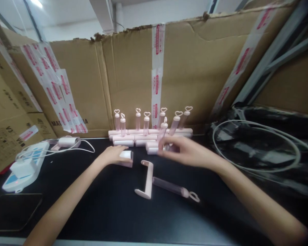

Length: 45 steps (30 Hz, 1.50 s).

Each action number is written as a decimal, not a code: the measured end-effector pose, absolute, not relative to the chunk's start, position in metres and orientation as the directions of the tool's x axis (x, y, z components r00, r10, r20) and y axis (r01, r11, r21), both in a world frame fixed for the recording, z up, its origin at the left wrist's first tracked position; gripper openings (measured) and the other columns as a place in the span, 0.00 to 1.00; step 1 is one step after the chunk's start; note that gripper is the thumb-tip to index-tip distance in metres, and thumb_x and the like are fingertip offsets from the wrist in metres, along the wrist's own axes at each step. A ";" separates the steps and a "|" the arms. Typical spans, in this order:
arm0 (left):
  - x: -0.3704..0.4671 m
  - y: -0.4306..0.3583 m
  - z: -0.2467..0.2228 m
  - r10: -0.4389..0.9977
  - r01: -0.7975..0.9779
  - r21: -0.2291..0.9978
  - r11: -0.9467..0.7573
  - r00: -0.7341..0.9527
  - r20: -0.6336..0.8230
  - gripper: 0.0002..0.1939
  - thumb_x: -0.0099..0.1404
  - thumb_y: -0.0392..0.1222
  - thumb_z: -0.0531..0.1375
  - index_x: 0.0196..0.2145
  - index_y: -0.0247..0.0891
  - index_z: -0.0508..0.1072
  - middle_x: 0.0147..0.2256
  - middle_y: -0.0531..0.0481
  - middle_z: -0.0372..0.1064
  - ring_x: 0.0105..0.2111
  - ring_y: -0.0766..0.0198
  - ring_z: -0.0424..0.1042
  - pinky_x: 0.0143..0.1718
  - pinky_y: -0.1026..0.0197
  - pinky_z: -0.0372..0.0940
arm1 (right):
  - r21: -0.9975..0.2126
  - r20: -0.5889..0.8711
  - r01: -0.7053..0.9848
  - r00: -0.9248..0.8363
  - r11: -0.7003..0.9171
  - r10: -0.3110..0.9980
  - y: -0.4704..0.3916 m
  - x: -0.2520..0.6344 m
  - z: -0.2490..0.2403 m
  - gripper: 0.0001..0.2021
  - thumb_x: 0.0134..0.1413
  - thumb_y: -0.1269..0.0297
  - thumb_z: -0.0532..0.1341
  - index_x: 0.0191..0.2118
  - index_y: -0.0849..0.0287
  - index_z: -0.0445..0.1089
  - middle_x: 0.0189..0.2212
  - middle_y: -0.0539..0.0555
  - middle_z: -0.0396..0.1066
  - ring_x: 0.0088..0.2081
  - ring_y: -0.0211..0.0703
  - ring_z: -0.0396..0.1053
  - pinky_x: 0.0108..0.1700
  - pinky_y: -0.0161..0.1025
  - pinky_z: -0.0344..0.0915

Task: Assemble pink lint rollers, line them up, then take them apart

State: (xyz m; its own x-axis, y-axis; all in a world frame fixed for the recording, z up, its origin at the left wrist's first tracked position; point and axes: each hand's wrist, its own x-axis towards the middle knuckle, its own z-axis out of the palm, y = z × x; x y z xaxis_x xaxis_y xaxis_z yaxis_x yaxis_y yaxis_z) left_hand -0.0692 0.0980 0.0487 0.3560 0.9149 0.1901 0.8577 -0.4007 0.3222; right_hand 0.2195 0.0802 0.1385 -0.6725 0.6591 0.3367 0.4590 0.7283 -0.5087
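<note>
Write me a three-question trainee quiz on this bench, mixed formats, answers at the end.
1. What shape is the pink frame on the black tabletop?
a) round disc
b) star
c) C-shaped bracket

2. True or false: the power strip lies to the left of the left hand.

3. Fill in: the ____ hand is at a heart-topped tube, at the front of the upright group.

Key: 1. c; 2. true; 3. right (the right hand)

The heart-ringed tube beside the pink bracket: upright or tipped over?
Tipped over: the tube lies lengthwise on the black tabletop, its ringed end pointing right.
</note>
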 end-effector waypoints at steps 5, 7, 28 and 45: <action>-0.104 0.102 0.056 0.941 0.901 0.278 -0.333 0.299 0.160 0.29 0.53 0.61 0.60 0.48 0.43 0.69 0.45 0.43 0.72 0.44 0.49 0.71 0.44 0.57 0.62 | -0.388 -0.097 0.655 -0.728 0.648 0.679 0.067 0.236 0.087 0.22 0.36 0.47 0.69 0.35 0.57 0.71 0.32 0.52 0.68 0.28 0.42 0.67 0.27 0.35 0.57; -0.115 0.103 0.065 0.944 0.910 0.268 -0.317 0.274 0.186 0.27 0.54 0.60 0.60 0.46 0.41 0.70 0.41 0.43 0.72 0.42 0.50 0.71 0.44 0.56 0.62 | -0.360 -0.127 0.667 -0.727 0.652 0.674 0.064 0.233 0.073 0.19 0.35 0.53 0.70 0.35 0.57 0.70 0.33 0.51 0.68 0.27 0.41 0.67 0.25 0.35 0.55; -0.016 -0.001 0.035 0.964 0.110 0.994 0.016 0.262 -0.045 0.17 0.58 0.54 0.61 0.31 0.36 0.65 0.12 0.60 0.58 0.11 0.71 0.61 0.15 0.70 0.56 | -0.458 -0.052 0.594 -0.761 0.661 0.647 0.039 0.229 0.093 0.15 0.53 0.49 0.59 0.35 0.55 0.72 0.23 0.48 0.71 0.23 0.36 0.66 0.26 0.30 0.53; -0.016 -0.011 0.059 0.828 -0.155 0.866 0.475 0.413 -0.379 0.17 0.58 0.52 0.61 0.27 0.40 0.58 0.09 0.65 0.49 0.09 0.74 0.52 0.12 0.70 0.57 | -0.392 0.252 0.277 -0.885 0.877 0.392 0.026 0.238 0.088 0.21 0.60 0.56 0.54 0.19 0.60 0.55 0.16 0.44 0.51 0.18 0.30 0.47 0.24 0.35 0.43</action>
